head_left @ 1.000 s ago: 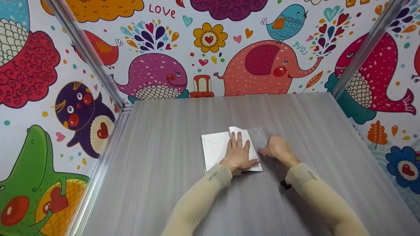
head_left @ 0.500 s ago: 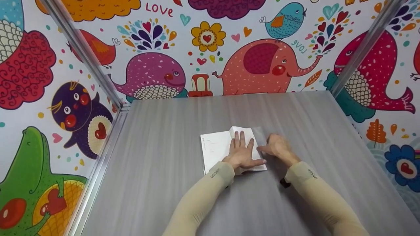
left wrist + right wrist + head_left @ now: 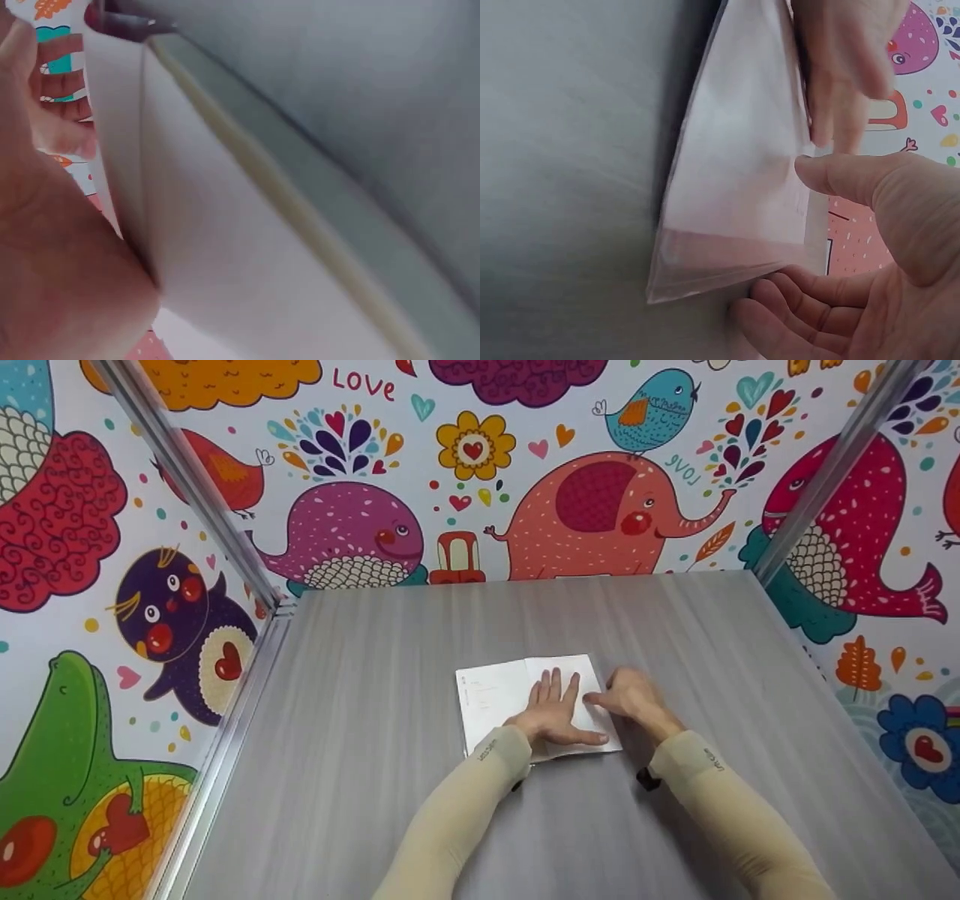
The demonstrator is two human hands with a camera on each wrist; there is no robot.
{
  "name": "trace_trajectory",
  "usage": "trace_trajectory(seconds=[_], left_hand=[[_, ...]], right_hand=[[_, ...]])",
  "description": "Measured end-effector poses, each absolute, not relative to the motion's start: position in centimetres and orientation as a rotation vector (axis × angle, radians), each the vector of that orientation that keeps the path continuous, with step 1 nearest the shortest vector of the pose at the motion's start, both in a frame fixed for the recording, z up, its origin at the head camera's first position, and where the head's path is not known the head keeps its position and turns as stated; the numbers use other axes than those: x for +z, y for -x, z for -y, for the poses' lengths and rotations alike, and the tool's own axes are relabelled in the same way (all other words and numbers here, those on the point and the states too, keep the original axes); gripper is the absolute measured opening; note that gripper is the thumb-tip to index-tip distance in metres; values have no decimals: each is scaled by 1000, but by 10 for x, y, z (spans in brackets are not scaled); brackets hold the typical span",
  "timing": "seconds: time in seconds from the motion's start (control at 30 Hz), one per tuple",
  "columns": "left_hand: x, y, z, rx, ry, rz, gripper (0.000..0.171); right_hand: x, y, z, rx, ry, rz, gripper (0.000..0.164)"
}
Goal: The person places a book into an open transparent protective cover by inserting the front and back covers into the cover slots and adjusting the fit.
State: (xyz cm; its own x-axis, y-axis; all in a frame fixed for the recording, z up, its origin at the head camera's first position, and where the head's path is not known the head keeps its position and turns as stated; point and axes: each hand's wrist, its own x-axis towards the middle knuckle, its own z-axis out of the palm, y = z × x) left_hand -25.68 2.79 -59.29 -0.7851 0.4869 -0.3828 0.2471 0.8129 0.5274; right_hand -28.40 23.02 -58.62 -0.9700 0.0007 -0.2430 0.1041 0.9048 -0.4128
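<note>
An open notebook (image 3: pixel 487 701) with white pages lies on the table, faint print along its left page. My left hand (image 3: pixel 553 720) presses on the right page with fingers spread, the thumb toward the right edge. In the left wrist view the notebook's pale edge (image 3: pixel 255 165) runs past the heel of that hand. At the right edge my right hand (image 3: pixel 636 697) pinches a clear plastic cover (image 3: pixel 705 281): the right wrist view shows the thumb on top and the other fingers curled beneath. The white page shows through the plastic.
The grey wood-grain table (image 3: pixel 375 735) surrounds the notebook. Cartoon-printed walls (image 3: pixel 480 472) stand at the back and sides. A metal rail (image 3: pixel 217 750) runs along the left table edge.
The right page has slid rightward and lies flat, covering the clear strip that stuck out beside it. My left hand has shifted slightly right and down; the right hand stays nearly in place.
</note>
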Motion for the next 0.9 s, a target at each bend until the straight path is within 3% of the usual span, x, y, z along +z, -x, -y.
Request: trace_trajectory(seconds=[0.13, 0.27, 0.37, 0.63, 0.9], left_hand=[[-591, 252, -25, 560, -578, -2510, 138], [-593, 250, -25, 572, -589, -2532, 134], [-598, 251, -24, 595, -596, -2545, 125], [-599, 248, -15, 578, -655, -2694, 96], [-608, 253, -7, 809, -694, -2748, 79]], right_hand=[[-604, 296, -237, -648, -48, -2831, 58], [-597, 292, -237, -749, -62, -2770, 55], [-580, 283, -234, -858, -110, -2719, 46], [-584, 280, -238, -1169, -176, -2658, 22], [-587, 282, -241, -1400, -281, -2435, 26]])
